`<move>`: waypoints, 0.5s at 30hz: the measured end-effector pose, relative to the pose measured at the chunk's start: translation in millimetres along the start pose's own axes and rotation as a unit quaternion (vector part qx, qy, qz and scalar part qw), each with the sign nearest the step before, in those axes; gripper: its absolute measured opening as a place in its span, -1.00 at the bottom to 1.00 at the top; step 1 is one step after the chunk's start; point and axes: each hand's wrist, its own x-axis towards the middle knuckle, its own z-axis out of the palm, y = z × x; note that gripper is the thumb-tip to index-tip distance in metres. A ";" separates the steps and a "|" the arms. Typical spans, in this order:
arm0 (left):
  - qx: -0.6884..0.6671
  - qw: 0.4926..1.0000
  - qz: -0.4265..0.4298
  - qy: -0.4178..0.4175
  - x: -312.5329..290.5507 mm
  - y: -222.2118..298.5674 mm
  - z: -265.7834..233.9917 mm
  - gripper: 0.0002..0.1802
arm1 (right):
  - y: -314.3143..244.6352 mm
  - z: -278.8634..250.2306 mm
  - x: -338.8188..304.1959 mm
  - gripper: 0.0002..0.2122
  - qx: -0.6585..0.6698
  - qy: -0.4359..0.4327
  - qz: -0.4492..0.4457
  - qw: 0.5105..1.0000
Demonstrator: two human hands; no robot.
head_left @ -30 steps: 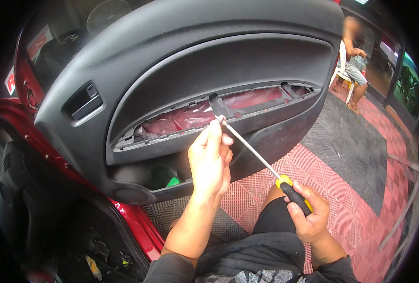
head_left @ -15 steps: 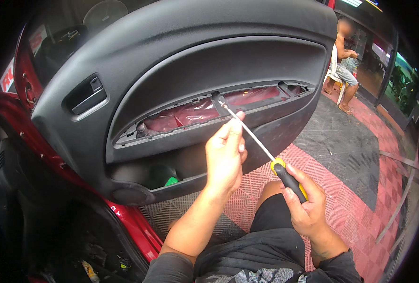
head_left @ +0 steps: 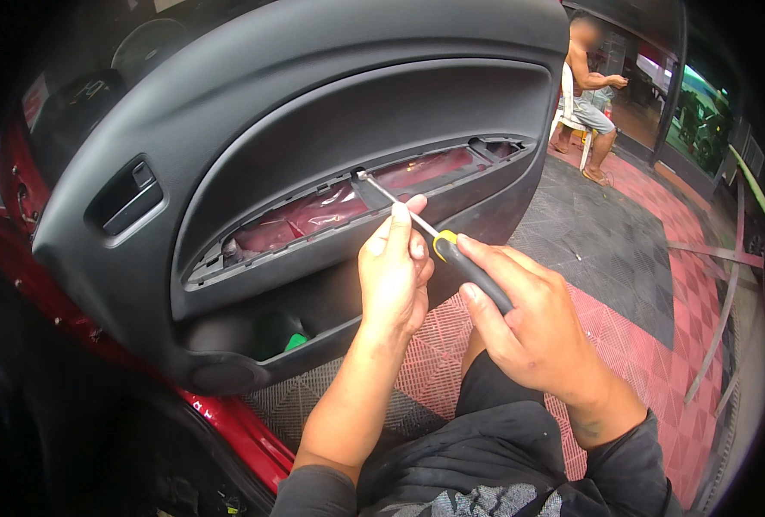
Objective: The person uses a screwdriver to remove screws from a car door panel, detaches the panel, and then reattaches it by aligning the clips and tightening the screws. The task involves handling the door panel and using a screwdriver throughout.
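My right hand (head_left: 537,323) is wrapped round the black and yellow handle of a long screwdriver (head_left: 481,276). With thumb and fingers, my left hand (head_left: 393,271) steadies its metal shaft. The tip reaches a dark recess in the upper edge of the long opening in a black car door panel (head_left: 374,99); a small pale piece at the tip, like a screw, is too small to make out surely. Clear plastic film (head_left: 314,215) over red metal shows through the opening.
An inner door handle (head_left: 137,202) is set in the panel's left side. Something green (head_left: 296,342) lies in the lower door pocket. The red car sill (head_left: 236,435) runs at lower left. Beyond the door, a person (head_left: 585,86) sits on a white chair on red and black floor tiles.
The screwdriver and both hands have moved forward toward the panel, bringing the tip from in front of the opening to the recess at its upper edge. The view has shifted slightly.
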 end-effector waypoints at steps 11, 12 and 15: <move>-0.062 0.998 -0.027 -0.019 -2.3 3.6 2.1 -0.51 | -3.3 8.3 13.4 -0.65 -0.081 -0.006 -0.020 0.997; -0.075 0.996 -0.032 -0.020 -3.3 4.2 1.3 -0.52 | -4.5 7.1 16.0 -0.66 -0.090 -0.013 -0.021 0.996; -0.148 0.986 -0.049 -0.064 0.8 -0.9 3.5 -0.61 | -12.4 2.9 31.3 -0.67 -0.076 -0.015 -0.016 0.997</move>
